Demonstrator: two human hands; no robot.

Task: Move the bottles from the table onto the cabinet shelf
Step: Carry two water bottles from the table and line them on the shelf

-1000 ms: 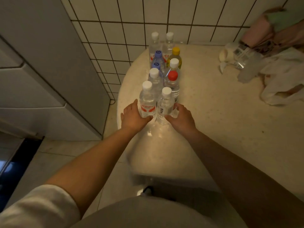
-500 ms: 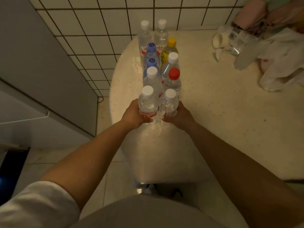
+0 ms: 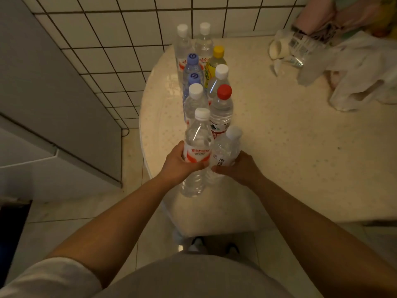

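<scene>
Head view: looks down at two bare forearms reaching to the near rim of a pale round bench, dim light.
Cabinet, left of frame: grey cabinet stands beside the bench; no shelf is in sight and no bottle is on it.
Left hand: grip closed round the label of the Wahaha bottle, fingers wrapped over the front; the bottle stands upright, its base apparently clear of the bench.
Right hand: grip closed round the white-label bottle, which leans to the right, cap blurred.
Held pair: just beside each other, possibly touching, centre of frame over the bench rim.
Row behind, centre to upper centre: eight bottles in a double line, among them a red-cap bottle, a yellow-cap bottle and two blue-cap bottles.
Upper right: crumpled plastic bag and a clear jug, no part of the task.
Progress: judged early; two bottles in hand, none seen shelved, eight left.
</scene>
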